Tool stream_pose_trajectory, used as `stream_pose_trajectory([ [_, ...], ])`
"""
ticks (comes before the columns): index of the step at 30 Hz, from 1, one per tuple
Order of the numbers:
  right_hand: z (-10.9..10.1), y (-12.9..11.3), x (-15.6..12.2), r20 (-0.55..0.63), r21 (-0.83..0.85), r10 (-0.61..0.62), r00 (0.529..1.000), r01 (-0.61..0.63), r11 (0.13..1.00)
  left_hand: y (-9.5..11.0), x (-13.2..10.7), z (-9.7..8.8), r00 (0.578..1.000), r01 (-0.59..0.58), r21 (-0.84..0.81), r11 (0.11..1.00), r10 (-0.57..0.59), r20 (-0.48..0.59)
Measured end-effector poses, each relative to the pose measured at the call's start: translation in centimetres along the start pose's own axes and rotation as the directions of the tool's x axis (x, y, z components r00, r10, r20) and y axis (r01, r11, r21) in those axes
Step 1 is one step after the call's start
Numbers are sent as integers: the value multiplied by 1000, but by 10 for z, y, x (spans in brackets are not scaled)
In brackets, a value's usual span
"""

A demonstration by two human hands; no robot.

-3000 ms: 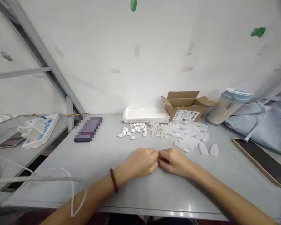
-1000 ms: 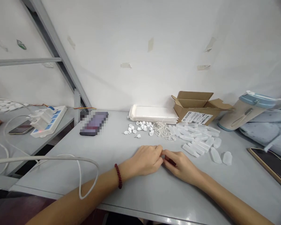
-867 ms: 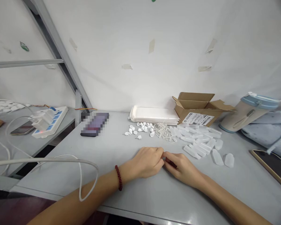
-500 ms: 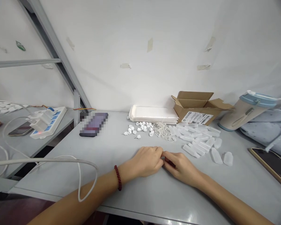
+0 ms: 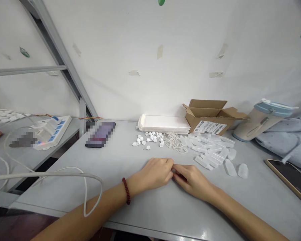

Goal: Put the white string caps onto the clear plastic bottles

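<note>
My left hand [image 5: 159, 173], with a dark red beaded bracelet [image 5: 126, 190] at its wrist, is closed with its fingers curled inward. My right hand [image 5: 190, 179] meets it, thumb and fingertips drawn together against the left fingers. Whatever lies between the fingertips is hidden or too small to make out. Beyond the hands lie several small white caps [image 5: 161, 144], some with a thin tip. Beside them is a tangle of thin white cords [image 5: 174, 142]. Several translucent plastic bottles [image 5: 203, 162] are scattered to the right, nearest my right hand.
A stack of white packs [image 5: 165, 124] and an open cardboard box [image 5: 208, 118] stand against the wall. To the right are a tumbler [image 5: 263, 117] and a phone [image 5: 288, 179]. A power strip [image 5: 54, 134] and a looping white cable [image 5: 65, 174] lie left, with another phone [image 5: 100, 134].
Both hands stay together in nearly the same place and pose. The view has tilted and shifted slightly; the things on the table have not moved.
</note>
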State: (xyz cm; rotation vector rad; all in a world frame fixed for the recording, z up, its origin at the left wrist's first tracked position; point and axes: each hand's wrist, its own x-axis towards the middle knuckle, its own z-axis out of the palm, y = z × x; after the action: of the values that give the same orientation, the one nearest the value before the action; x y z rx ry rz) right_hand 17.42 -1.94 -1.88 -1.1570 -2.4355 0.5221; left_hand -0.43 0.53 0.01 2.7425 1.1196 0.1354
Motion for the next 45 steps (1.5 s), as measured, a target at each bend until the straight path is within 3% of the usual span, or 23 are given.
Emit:
stream_pose_trajectory([
  [7, -14, -1, -1, 9, -52, -73, 997, 74, 996, -1, 0, 2, 1000, 13, -10, 1000, -13, -11],
  [12, -28, 5, -3, -40, -159, -47, 998, 40, 986, -2, 0, 4, 996, 47, -88, 995, -53, -66],
  [17, -52, 17, -6, -167, -321, 98, 981, -147, 936, -9, 6, 10, 970, -23, -146, 989, -13, -244],
  [24, -81, 30, -14, -219, -315, 343, 914, -399, 861, -17, 18, 12, 924, -66, -57, 996, 39, -379],
  [32, -78, 41, -20, -89, -338, 455, 886, -457, 823, -14, 29, 17, 919, -37, 108, 993, 77, -386],
  [38, -64, 53, -21, -12, -338, 478, 878, -453, 825, -17, 27, 21, 925, -1, 109, 994, 43, -377],
  [45, -63, 39, -17, 18, -313, 435, 900, -408, 858, -14, 26, 18, 930, -4, 52, 999, 23, -367],
])
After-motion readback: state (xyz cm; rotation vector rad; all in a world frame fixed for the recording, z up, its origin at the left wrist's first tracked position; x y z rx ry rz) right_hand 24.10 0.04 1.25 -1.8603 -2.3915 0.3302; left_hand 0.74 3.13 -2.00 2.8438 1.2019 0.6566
